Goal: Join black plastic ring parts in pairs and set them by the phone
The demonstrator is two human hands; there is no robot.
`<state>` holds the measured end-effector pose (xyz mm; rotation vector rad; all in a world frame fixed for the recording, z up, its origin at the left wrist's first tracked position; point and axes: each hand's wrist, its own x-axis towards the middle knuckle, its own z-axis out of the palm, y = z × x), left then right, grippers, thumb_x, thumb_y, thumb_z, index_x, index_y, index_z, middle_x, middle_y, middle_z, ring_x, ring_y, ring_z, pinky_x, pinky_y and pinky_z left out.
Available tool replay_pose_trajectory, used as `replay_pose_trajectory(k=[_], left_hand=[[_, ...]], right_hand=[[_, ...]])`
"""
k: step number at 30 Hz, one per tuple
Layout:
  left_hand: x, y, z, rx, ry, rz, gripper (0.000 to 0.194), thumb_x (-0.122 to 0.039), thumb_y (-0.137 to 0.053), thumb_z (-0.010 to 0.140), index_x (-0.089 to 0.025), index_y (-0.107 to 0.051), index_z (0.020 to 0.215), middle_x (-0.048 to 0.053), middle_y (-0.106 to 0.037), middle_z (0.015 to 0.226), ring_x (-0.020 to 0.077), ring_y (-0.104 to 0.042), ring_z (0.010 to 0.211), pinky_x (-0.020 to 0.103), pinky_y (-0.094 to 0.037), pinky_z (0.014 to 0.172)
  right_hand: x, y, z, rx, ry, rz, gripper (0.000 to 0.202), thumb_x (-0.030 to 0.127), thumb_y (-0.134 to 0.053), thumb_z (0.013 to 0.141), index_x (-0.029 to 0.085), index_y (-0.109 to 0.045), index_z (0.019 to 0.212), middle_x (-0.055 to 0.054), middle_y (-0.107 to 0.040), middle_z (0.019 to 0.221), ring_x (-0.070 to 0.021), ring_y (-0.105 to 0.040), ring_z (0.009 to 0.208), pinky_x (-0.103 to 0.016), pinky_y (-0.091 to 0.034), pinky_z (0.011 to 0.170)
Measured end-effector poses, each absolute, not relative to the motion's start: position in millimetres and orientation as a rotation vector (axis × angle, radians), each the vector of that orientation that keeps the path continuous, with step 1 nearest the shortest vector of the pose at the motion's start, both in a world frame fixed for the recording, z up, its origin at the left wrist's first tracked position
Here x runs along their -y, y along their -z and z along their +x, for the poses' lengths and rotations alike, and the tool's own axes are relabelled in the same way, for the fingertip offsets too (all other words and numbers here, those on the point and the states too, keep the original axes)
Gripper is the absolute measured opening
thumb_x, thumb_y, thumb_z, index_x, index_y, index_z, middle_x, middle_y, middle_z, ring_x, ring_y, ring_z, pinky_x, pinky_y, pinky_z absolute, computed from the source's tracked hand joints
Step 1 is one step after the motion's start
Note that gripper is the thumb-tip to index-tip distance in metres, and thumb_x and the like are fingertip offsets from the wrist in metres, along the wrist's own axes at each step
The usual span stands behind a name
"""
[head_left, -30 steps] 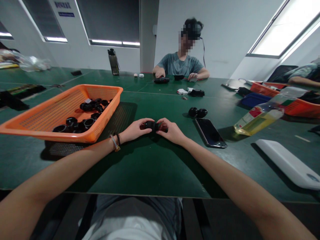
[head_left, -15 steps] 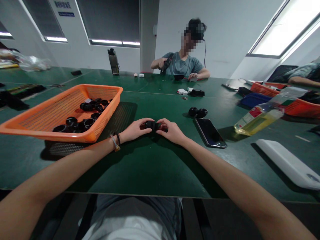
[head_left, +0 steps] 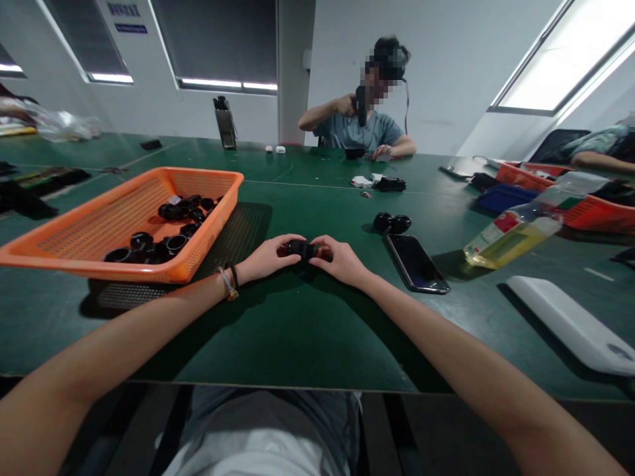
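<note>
Between my two hands is a small black plastic part (head_left: 300, 249), held low over the green table. My left hand (head_left: 270, 255) pinches its left end between thumb and fingers. The right end is in the fingers of my right hand (head_left: 339, 259), also closed. Fingers cover both ends, so the exact kind of part does not show. Beyond my right hand, a pair of round black parts (head_left: 391, 223) lies on the table. To the left stands an orange plastic basket (head_left: 64, 250) with several black ring-shaped parts (head_left: 149, 246) inside.
Right of my hands lie a phone (head_left: 417, 263), a tilted bottle of yellow liquid (head_left: 520, 228) and a white oblong case (head_left: 570, 324). Across the table (head_left: 297, 330) a person (head_left: 354, 132) holds a black power tool (head_left: 361, 106). A dark bottle (head_left: 225, 124) stands at the back.
The person opposite has raised the black tool from chest height to in front of the face. My hands and the black part show no visible movement.
</note>
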<state>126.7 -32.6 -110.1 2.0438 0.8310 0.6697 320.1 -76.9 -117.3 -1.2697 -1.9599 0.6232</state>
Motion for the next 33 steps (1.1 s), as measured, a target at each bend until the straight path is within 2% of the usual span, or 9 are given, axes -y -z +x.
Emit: replay_pose_trajectory(k=[33], left_hand=[[32.0, 110.4, 125.9, -0.842, -0.655, 2.054, 0.047, -0.033, -0.057, 0.072, -0.016, -0.053, 0.116, 0.007, -0.061, 0.105, 0.0184, -0.058, 0.087, 0.034, -0.046, 0.083]], right_hand=[[77.8, 113.9, 318.8, 1.986, -0.559, -1.331, 0.021, 0.023, -0.060, 0.076, 0.016, -0.055, 0.095, 0.002, -0.060, 0.066, -0.0114, -0.055, 0.059, -0.026, -0.042, 0.059]])
